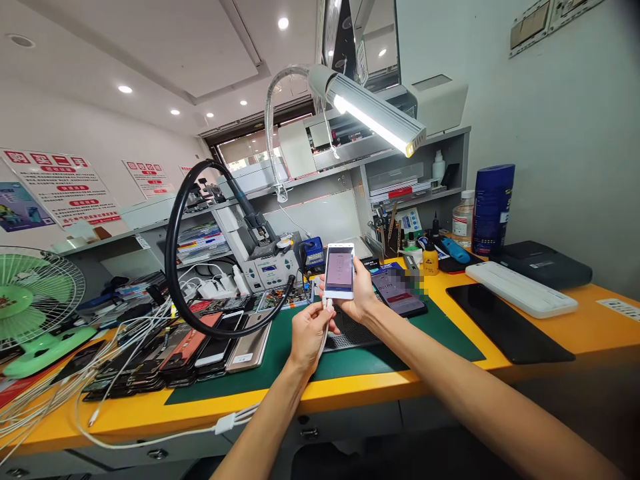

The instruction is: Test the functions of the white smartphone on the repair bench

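A white smartphone (339, 270) with its screen lit is held upright above the bench in my right hand (361, 293), thumb along its right edge. My left hand (311, 333) is closed on the white plug of a charging cable (327, 304) at the phone's bottom edge. Whether the plug is fully seated I cannot tell. The cable runs down behind my left hand; a white splitter (226, 423) with several leads hangs by the bench edge. Beneath my hands lies a dark perforated plate (350, 333) on a green mat (445, 333). Another phone (403, 300) with a lit screen rests behind my right wrist.
Stacked phones (220, 343) and tangled white cables (135, 320) cover the left side, by a green fan (37, 300). A black hose (173, 267) loops over the stacks. A lamp (377, 113) hangs overhead. On the right lie a black panel (505, 323) and a white slab (520, 288).
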Demonstrator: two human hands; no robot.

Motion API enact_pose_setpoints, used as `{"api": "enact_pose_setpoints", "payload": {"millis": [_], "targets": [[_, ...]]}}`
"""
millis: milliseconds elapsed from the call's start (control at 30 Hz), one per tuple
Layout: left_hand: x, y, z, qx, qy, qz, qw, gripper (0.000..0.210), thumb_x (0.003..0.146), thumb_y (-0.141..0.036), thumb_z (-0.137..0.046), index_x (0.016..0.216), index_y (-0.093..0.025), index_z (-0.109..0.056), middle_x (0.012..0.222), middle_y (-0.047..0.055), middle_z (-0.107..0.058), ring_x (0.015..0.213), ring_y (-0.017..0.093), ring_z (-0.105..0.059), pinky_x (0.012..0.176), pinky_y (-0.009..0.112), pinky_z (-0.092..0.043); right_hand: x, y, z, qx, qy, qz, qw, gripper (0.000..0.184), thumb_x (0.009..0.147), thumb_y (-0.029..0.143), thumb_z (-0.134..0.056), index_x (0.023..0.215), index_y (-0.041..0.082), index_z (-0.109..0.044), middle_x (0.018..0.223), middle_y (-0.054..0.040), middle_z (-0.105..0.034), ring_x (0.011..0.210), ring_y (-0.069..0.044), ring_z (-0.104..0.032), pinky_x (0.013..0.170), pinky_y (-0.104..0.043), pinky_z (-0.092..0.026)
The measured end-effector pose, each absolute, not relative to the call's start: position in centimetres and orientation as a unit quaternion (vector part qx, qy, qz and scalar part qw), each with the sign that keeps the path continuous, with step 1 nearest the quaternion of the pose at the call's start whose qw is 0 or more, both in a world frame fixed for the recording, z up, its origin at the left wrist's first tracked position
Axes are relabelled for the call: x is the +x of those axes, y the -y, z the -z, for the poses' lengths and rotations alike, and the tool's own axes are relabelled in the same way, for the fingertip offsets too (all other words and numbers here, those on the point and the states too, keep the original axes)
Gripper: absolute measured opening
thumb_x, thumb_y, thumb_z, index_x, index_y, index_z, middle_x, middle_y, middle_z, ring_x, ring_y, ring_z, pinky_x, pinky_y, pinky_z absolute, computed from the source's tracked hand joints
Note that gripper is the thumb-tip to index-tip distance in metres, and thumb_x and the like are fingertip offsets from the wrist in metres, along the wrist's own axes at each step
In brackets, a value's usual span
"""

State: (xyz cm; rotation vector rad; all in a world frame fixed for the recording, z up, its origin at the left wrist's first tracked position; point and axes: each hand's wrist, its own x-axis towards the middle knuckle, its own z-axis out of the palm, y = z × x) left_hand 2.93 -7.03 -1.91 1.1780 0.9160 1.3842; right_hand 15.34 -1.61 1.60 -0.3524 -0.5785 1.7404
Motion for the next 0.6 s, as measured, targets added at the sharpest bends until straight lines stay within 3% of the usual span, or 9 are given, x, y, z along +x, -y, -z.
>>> {"api": "enact_pose_setpoints", "payload": {"millis": [233,600], "targets": [[2.81,6.85,1.9,0.481,-0.371,-0.579,0.544,0.028,0.065,-0.031,-0.086,0.078,-0.01,-0.073,0.067,0.001,-0.064,0.053,0.009,-0.058,0.057,0.022,-0.05,14.92,1.79,-1.51,-0.145,0.249,-0.746,0.6,0.069,0.1,0.065,-0.021,0.093,0.014,-0.066,0.07,-0.0104,-0.069,0.054,-0.021,-0.064,0.054,-0.036,-0.055],[2.57,6.92,1.77,0.474,-0.367,-0.578,0.553,0.027,0.065,-0.031,-0.087,0.074,-0.01,-0.071,0.066,0.001,-0.065,0.053,0.01,-0.061,0.057,0.021,-0.049,14.54,1.69,-1.27,-0.158,0.25,-0.738,0.606,0.069,0.1,0.067,-0.019,0.097,0.014,-0.064,0.071,-0.0114,-0.069,0.055,-0.022,-0.063,0.053,-0.037,-0.055]]}}
